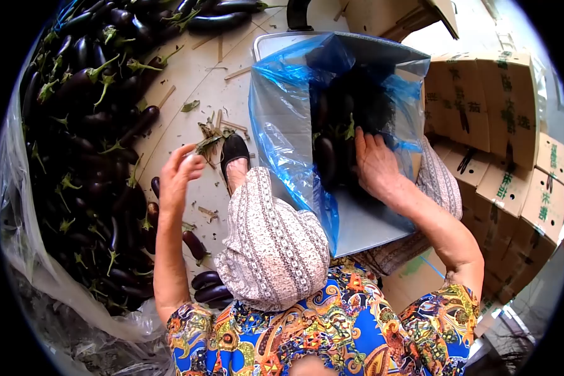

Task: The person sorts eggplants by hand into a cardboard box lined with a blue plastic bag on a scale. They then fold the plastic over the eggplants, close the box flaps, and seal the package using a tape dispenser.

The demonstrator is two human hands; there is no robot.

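Observation:
My right hand (377, 164) reaches into a box lined with a blue plastic bag (281, 94). Its fingers are stretched out at the side of dark purple eggplants (324, 160), some with green stems; the inside is shadowed, so whether it touches them is hard to see. In the air left of the box is my left hand (180, 174), its fingers loosely bent and nothing visible in it. Nearest to that hand lies a big heap of eggplants (88, 182) on the floor.
Stacked cardboard cartons (482, 106) with green print stand at the right. Clear plastic sheeting (50, 269) edges the heap. Dry leaf scraps (210, 135) lie by my shoe (235, 150), and loose eggplants (212, 289) lie beside my knee. Another carton (382, 15) is beyond the box.

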